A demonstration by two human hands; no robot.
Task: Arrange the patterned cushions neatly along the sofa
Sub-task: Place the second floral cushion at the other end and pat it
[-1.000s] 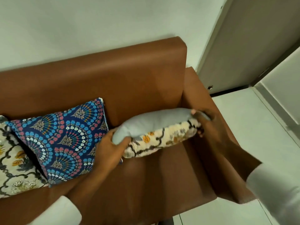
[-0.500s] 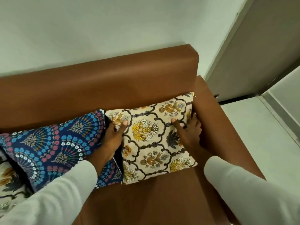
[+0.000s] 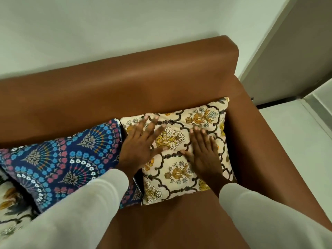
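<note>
A cream cushion (image 3: 203, 115) with yellow flowers and dark scrollwork leans against the back of the brown sofa (image 3: 136, 76), tucked into its right corner beside the armrest. My left hand (image 3: 139, 146) lies flat on the cushion's upper left part, fingers spread. My right hand (image 3: 203, 150) lies flat on its middle, fingers spread. Neither hand grips anything. To the left, touching it, leans a dark blue cushion (image 3: 59, 155) with blue and pink flower fans. A second cream floral cushion (image 3: 10, 209) shows at the lower left edge, partly hidden by my sleeve.
The sofa's right armrest (image 3: 265, 151) runs along the cream cushion. A pale wall (image 3: 107, 29) stands behind the sofa. Light floor tiles (image 3: 296, 133) and a door frame (image 3: 280, 56) are at the right.
The cream cushion went from lying face down in both hands to standing pattern-out against the backrest. Both hands let go of its edges and now rest flat on its face.
</note>
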